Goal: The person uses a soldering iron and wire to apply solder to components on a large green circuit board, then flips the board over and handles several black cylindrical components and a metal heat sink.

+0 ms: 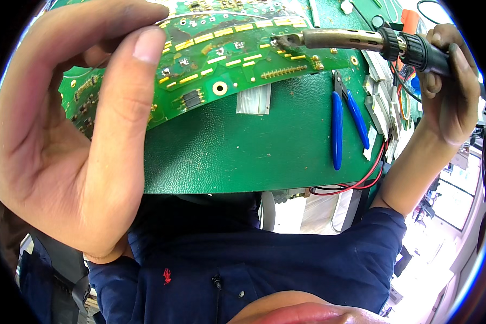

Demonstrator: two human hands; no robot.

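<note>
The person's left hand (65,135) pinches the near-left edge of a green printed circuit board with yellow pads (227,54), thumb pressed on top, holding it tilted over the green textured desk mat (227,146). The right hand (448,86) is clenched round the black handle of a metal-barrelled soldering iron (356,40), its tip touching a joint near the board's middle. I judge soldering is under way; the next move calls for a steady tip. Blue-handled cutters (345,121) lie near the desk's right edge, by red and black wires (362,181); bare mat toward the front edge leaves room.
</note>
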